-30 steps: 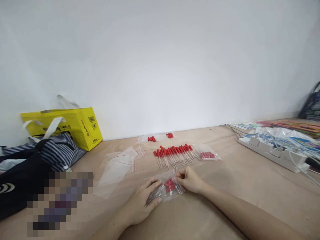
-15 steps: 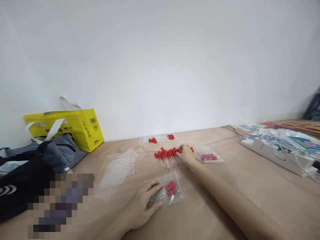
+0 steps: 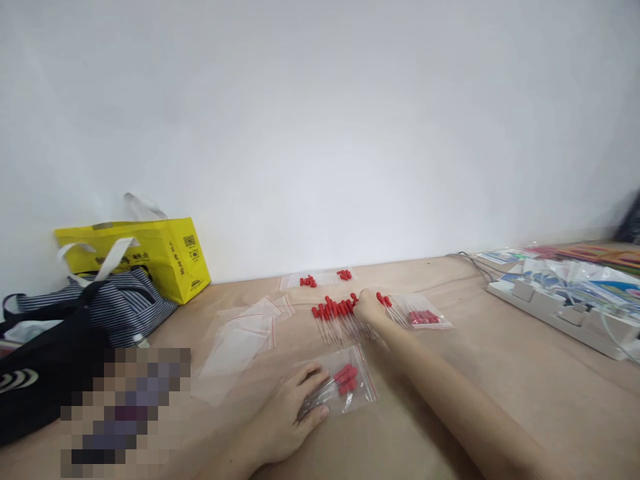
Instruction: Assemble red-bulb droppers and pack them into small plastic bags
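The left hand [image 3: 295, 412] holds the near bag [image 3: 367, 400] of red-topped droppers on the worktop [image 3: 450, 360], its fingers clamped on the bag. The right hand [image 3: 369, 308] touches the loose row of droppers [image 3: 333, 310] farther away; whether its fingers are together, I cannot tell.

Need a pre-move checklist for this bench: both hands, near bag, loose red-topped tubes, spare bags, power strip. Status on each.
1. Left hand on the near bag: ok, thumb and fingers on its left part.
2. Right hand at the loose red-topped tubes: ok, it is over the row.
3. Right hand's grip on tubes: cannot tell, fingertips hidden.
4. Near bag's zip closed: cannot tell, too little detail at the red line.
5. Spare bags lying singly: not ok, they overlap.
6. Power strip away from both hands: ok, off to the right.
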### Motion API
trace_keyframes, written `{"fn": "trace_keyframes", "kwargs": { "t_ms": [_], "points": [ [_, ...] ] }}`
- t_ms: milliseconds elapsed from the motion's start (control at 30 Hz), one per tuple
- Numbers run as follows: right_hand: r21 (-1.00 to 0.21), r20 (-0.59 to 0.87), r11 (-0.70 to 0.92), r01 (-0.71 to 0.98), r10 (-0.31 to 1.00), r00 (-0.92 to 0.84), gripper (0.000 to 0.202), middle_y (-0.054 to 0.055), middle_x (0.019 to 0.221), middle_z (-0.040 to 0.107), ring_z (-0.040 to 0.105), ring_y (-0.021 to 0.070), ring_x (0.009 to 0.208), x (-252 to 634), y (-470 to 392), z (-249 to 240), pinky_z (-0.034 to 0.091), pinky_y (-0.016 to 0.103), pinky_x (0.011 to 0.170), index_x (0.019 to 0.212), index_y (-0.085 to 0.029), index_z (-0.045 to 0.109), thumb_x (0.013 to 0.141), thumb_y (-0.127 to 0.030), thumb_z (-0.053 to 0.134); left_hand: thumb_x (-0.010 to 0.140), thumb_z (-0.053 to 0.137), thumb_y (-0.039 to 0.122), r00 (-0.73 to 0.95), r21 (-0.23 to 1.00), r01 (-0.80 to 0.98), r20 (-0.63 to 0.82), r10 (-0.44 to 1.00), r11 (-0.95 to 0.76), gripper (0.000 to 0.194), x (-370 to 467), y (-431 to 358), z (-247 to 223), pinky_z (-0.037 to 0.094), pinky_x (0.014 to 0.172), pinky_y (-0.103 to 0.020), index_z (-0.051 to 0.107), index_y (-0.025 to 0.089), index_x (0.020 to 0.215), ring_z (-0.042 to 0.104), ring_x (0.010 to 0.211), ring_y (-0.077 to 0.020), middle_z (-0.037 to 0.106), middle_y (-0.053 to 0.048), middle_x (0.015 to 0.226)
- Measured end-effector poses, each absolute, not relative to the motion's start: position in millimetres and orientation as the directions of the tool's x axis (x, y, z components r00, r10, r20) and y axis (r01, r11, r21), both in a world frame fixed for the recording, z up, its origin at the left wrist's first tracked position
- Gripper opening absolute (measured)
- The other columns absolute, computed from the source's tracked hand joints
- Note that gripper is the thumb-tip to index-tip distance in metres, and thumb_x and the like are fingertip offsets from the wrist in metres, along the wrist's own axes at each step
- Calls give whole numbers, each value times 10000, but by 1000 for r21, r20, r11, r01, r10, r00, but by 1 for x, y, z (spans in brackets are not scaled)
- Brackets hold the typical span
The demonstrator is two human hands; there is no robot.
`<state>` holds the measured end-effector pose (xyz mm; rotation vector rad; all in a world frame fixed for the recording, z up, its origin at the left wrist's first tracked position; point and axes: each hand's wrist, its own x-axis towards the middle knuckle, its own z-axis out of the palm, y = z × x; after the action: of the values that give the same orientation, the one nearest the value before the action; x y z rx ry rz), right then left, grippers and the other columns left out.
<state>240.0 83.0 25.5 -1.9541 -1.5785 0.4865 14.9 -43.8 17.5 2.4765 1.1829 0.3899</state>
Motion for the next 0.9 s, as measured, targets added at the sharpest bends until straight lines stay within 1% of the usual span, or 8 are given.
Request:
{"fn": "trace_keyframes", "kwargs": {
  "t_ms": [100, 300, 367, 467, 633, 767, 833, 900],
  "points": [
    [-780, 101, -49, 624, 974, 202, 120, 99, 805, 608, 570, 199, 789, 252, 72, 31, 405, 267, 627, 810, -147, 526, 727, -182, 447, 798, 479, 372, 600, 427, 700, 80, 796, -572, 446, 15, -44, 17, 313, 982, -439, 432, 274, 1231, 362, 1192, -256, 398, -47, 1319],
    [-946, 143, 86, 313, 976, 164, 167, -29, 578, 473, 464, 91, 486, 283, 25, 23, 389, 222, 491, 712, -187, 430, 744, -346, 389, 804, 465, 412, 595, 407, 717, 67, 801, -566, 471, 15, -41, 13, 263, 998, -476, 406, 272, 1250, 289, 1235, -267, 350, -51, 1354],
    [-986, 148, 130, 100, 970, 195, 218, -42, 585, 453, 451, 83, 476, 286, 12, 12, 391, 220, 478, 715, -197, 399, 692, -403, 467, 808, 451, 428, 599, 408, 715, 64, 799, -568, 480, 14, -39, 9, 255, 1000, -481, 389, 280, 1261, 281, 1239, -269, 333, -47, 1364],
    [-967, 118, 169, -188, 959, 258, 318, -53, 620, 454, 488, 88, 500, 279, 2, -5, 410, 223, 479, 790, -213, 374, 619, -393, 573, 809, 440, 440, 602, 407, 710, 72, 795, -574, 497, 12, -36, 6, 253, 1001, -483, 366, 283, 1275, 273, 1243, -270, 322, -44, 1370],
    [-946, 103, 185, -267, 950, 295, 435, -70, 653, 466, 545, 113, 513, 256, -5, -15, 461, 264, 507, 885, -242, 286, 613, -378, 597, 801, 460, 426, 592, 421, 708, 84, 802, -567, 526, 13, -37, 7, 260, 1001, -470, 329, 290, 1292, 290, 1236, -260, 340, -37, 1361],
    [-943, 43, 121, -310, 968, 246, 402, -59, 650, 504, 567, 116, 522, 244, -11, -14, 484, 285, 555, 861, -238, 284, 639, -402, 576, 802, 450, 444, 595, 409, 705, 103, 797, -579, 558, 12, -35, 3, 257, 1005, -464, 278, 301, 1313, 293, 1234, -258, 341, -32, 1361],
    [-949, 20, 78, -304, 981, 191, 387, -62, 616, 505, 557, 104, 493, 241, -13, -14, 471, 259, 518, 818, -227, 305, 630, -421, 583, 802, 450, 438, 600, 401, 703, 109, 793, -587, 575, 11, -34, 1, 256, 1007, -462, 254, 296, 1324, 292, 1234, -257, 341, -33, 1361],
    [-969, 17, 45, -242, 993, 116, 385, -82, 557, 481, 503, 77, 404, 240, -14, -15, 406, 210, 407, 782, -217, 330, 612, -437, 597, 799, 456, 436, 601, 399, 702, 113, 791, -590, 585, 11, -34, 0, 260, 1005, -462, 249, 289, 1326, 299, 1230, -259, 346, -36, 1358]
  ]
}}
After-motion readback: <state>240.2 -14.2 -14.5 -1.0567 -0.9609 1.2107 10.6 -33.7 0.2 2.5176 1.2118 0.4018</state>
